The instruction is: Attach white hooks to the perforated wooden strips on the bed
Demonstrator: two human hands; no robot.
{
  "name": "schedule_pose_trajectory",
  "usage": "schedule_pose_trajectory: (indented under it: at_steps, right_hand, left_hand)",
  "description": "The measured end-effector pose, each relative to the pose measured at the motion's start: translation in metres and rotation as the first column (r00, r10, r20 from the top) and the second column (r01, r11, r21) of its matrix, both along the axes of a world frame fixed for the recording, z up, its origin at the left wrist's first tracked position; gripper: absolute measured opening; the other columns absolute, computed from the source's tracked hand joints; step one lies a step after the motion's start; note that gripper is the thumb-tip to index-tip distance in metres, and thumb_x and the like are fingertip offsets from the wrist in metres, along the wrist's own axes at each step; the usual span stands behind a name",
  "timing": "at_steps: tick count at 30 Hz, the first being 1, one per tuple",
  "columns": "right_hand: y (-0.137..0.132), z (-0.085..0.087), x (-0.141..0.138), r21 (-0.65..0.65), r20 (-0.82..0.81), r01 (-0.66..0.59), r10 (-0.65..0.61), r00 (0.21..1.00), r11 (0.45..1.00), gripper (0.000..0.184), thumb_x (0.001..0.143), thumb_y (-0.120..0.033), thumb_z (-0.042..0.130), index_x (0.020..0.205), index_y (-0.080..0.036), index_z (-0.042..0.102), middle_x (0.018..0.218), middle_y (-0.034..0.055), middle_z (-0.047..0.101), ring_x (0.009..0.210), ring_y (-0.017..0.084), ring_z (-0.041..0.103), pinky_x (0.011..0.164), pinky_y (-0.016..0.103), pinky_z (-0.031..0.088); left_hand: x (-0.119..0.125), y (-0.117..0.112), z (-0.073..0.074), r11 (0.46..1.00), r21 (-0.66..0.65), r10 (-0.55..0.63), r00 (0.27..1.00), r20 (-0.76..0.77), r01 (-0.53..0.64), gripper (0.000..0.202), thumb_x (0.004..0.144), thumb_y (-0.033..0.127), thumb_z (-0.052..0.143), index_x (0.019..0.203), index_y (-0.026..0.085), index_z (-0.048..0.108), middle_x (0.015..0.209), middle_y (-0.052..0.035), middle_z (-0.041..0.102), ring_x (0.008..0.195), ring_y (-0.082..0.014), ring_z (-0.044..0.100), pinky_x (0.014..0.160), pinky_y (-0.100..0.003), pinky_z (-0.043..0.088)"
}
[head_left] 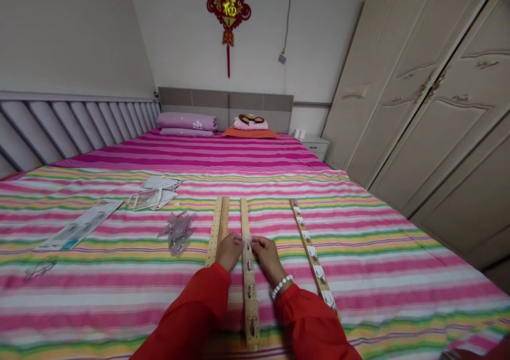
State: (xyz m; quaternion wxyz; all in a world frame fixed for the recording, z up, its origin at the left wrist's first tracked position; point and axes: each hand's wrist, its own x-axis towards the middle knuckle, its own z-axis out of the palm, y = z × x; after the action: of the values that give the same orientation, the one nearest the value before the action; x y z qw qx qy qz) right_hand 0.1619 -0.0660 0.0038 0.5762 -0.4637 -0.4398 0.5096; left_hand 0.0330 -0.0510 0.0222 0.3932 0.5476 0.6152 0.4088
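Observation:
My left hand (230, 251) and my right hand (269, 258) meet over the middle wooden strip (244, 219). Between their pinched fingertips is a small clear plastic piece (247, 240), perhaps a little bag; its exact kind is too small to make out. Several small metal fittings (249, 291) sit in a row along the near half of this strip. Bare wooden strips with holes (215, 229) lie side by side just left of it, partly behind my left hand. To the right, another strip (309, 249) carries several white-and-metal fittings.
Small clear packets (179, 232) are heaped on the striped bedsheet (119, 296). Farther left lie flat plastic packaging (82, 224), more packets (155, 194) and a crumpled clear wrapper (40, 267). Folded bedding (187, 122) rests by the headboard; a wardrobe (430, 110) stands right.

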Motion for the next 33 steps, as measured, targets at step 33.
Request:
schedule_pose_trajectory:
  at_steps: [33]
  right_hand:
    - [0.01,-0.011,0.015,0.158,0.618,-0.254,0.105,0.779,0.954,0.04,0.082,-0.015,0.051,0.118,-0.025,0.068,0.071,0.0024,0.06,0.069,0.018,0.056,0.072,0.031,0.045]
  left_hand:
    - [-0.008,0.004,-0.001,0.966,0.015,-0.258,0.963,-0.082,0.26,0.021,0.066,0.014,0.06,0.077,0.016,0.077,0.05,0.0034,0.054,0.055,-0.0138,0.053,0.059,-0.024,0.043]
